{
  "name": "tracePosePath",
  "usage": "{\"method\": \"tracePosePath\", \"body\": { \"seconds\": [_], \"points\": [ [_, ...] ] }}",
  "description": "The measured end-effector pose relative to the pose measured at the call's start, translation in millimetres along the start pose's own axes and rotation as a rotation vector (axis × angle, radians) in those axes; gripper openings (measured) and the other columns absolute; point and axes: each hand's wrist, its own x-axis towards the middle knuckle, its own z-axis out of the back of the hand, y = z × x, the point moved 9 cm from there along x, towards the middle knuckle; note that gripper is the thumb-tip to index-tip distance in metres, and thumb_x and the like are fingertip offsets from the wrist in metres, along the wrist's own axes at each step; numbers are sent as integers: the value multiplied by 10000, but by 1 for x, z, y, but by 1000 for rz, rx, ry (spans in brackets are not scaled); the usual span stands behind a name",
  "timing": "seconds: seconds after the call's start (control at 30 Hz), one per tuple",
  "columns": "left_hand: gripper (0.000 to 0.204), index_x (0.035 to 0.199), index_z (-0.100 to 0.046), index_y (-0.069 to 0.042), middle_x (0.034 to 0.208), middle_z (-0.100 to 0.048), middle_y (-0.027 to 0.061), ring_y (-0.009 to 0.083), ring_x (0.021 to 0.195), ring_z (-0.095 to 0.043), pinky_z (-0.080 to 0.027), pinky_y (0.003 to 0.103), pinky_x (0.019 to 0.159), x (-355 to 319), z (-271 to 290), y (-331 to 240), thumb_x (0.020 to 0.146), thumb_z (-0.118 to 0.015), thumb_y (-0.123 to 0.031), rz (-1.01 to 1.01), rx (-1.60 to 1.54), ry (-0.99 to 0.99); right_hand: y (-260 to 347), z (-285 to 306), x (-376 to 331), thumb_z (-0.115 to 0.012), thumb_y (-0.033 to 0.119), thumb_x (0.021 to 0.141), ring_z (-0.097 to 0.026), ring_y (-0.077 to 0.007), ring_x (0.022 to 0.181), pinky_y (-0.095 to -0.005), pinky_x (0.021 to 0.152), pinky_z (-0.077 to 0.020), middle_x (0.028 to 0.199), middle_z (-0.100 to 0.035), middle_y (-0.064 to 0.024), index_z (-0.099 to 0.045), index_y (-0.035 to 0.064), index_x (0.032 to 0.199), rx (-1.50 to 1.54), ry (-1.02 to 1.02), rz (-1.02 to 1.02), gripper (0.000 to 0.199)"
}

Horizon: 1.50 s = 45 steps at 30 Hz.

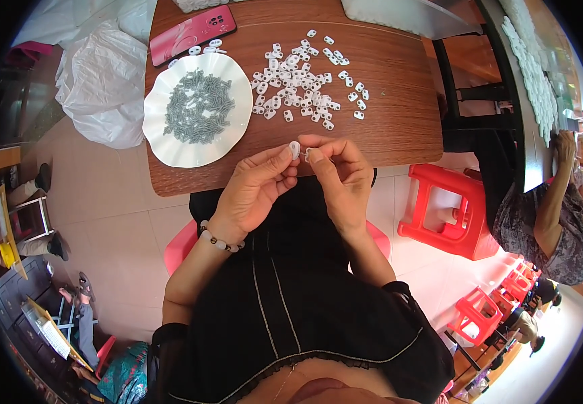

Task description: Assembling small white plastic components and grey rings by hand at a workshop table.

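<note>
— Head view: where is the small white plastic piece (294, 149)?
— Frame centre, just below the wooden table (386, 67) edge, pinched in the left hand (254, 192) fingertips. The right hand (342, 178) pinches a tiny spring (307, 152) against it.
— Around them?
— Loose white pieces (301, 81) above; a white plate (163, 145) of grey springs upper left, beside a pink phone (192, 32).

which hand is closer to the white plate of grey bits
Left. The left hand sits just below the plate's lower right rim, pinching a small white piece. The right hand is farther right, beyond the left hand's fingertips.
</note>
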Motion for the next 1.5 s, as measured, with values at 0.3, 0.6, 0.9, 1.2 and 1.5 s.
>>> {"method": "tracePosePath", "body": {
  "seconds": [0.3,0.6,0.9,1.2,1.5],
  "points": [
    [241,1081,-667,-9,953,-681,46,79,810,-584,-474,220,732,-7,-4,-15,875,-658,-134,-184,169,-24,0,-5,0,-577,-6,895,-610,-99,830,-243,746,-524,1094,-611,-131,-550,-40,888,-4,32,37,44],
    [229,1041,-682,13,909,-691,66,75,766,-562,-453,214,683,-17,-14,-30,870,-669,-138,-267,391,36,-2,-12,-1,-574,-26,895,-626,-150,870,-267,797,-528,1079,-610,-150,-570,-60,905,138,180,-81,36],
    [257,1059,-663,25,818,-664,50,75,728,-568,-460,208,663,-17,-12,-28,876,-665,-154,-263,376,-2,1,-9,-2,-569,-30,891,-606,-111,856,-248,780,-514,1058,-626,-131,-580,-59,906,68,125,-43,35],
    [249,1046,-665,18,787,-656,41,66,676,-572,-456,197,620,-18,-10,-32,878,-664,-165,-265,384,-34,7,-1,-2,-583,-28,879,-569,-56,815,-197,742,-473,1025,-645,-107,-587,-48,886,-88,67,-11,21],
    [238,1042,-666,4,785,-662,47,72,651,-586,-459,196,594,-17,-3,-32,889,-649,-177,-233,333,-63,11,4,-2,-594,-17,876,-549,-39,789,-179,705,-446,1007,-651,-98,-585,-32,872,-130,41,2,17]
  ]
}}
